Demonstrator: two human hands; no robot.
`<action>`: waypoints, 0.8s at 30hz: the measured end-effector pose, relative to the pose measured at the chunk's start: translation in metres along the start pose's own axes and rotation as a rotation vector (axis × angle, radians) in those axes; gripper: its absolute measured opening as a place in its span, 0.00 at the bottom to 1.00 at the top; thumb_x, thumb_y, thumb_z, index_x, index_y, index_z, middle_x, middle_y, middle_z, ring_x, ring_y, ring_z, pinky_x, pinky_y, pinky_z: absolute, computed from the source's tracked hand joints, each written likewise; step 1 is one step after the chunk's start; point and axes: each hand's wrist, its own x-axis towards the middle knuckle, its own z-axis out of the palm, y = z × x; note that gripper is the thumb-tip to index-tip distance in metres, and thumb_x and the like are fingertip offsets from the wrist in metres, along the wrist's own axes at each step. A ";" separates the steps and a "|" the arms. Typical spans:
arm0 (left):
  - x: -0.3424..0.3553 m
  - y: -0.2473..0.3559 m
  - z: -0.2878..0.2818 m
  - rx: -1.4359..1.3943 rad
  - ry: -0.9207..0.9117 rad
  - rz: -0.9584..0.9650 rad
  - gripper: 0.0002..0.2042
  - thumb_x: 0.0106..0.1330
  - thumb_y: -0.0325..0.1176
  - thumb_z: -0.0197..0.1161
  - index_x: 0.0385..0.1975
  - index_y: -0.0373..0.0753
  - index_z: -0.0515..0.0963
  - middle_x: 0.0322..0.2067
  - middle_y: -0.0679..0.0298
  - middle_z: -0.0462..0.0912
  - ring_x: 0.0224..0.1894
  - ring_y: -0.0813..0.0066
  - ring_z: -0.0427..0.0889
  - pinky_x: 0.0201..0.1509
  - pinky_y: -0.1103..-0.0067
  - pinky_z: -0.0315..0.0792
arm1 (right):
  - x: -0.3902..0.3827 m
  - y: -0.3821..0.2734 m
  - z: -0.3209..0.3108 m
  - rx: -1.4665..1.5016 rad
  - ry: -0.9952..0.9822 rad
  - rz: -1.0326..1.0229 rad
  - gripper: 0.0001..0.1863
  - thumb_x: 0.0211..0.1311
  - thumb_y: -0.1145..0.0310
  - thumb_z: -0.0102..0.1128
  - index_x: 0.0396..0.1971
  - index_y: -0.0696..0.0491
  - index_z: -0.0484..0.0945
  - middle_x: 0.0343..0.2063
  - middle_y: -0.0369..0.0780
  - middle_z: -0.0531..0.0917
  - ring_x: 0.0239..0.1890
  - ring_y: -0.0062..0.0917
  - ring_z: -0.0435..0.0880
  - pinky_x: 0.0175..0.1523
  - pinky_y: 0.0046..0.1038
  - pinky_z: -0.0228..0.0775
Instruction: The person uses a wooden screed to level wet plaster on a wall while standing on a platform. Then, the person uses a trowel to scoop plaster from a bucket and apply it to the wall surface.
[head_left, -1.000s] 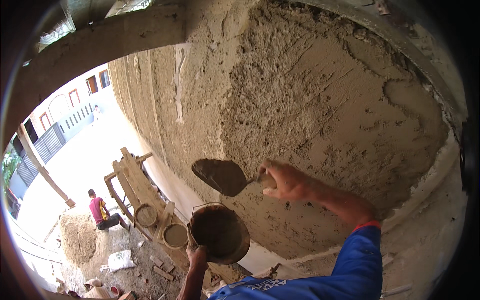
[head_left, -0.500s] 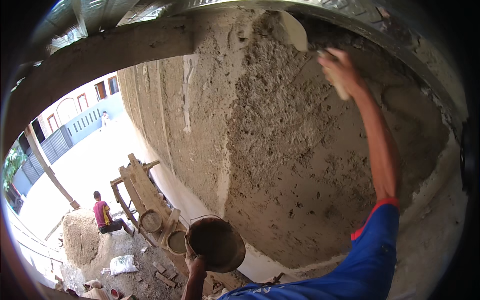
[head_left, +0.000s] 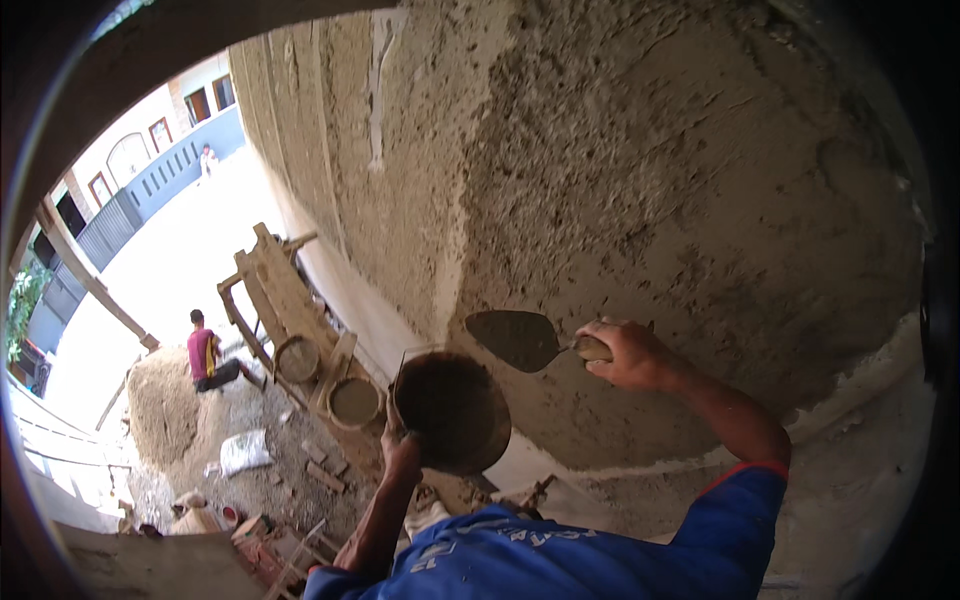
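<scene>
My right hand (head_left: pixel 628 355) grips the handle of a pointed trowel (head_left: pixel 513 338), whose flat blade points left, just above the rim of a round mortar bucket (head_left: pixel 455 412). My left hand (head_left: pixel 402 448) holds that bucket by its rim from below, in front of my chest. The bucket's inside looks dark with wet mortar. Right behind both stands a wall (head_left: pixel 640 190) covered with rough, freshly thrown grey plaster.
Far below on the ground a person in a red shirt (head_left: pixel 205 358) crouches by a sand heap (head_left: pixel 165 405). A wooden frame (head_left: pixel 280 300) leans on the wall with two round buckets (head_left: pixel 325 380) beside it. A white sack (head_left: pixel 243 452) and bricks lie in the rubble.
My right hand has come down from the top of the wall, where it threw mortar, back to just above the bucket. The bucket stayed in my left hand.
</scene>
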 end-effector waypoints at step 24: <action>-0.010 -0.001 0.033 0.273 -0.128 -0.081 0.15 0.47 0.21 0.55 0.38 0.37 0.74 0.23 0.68 0.74 0.24 0.76 0.74 0.25 0.80 0.68 | -0.035 0.023 0.206 0.090 -0.123 0.220 0.24 0.47 0.56 0.64 0.45 0.48 0.73 0.32 0.48 0.81 0.34 0.43 0.81 0.40 0.40 0.73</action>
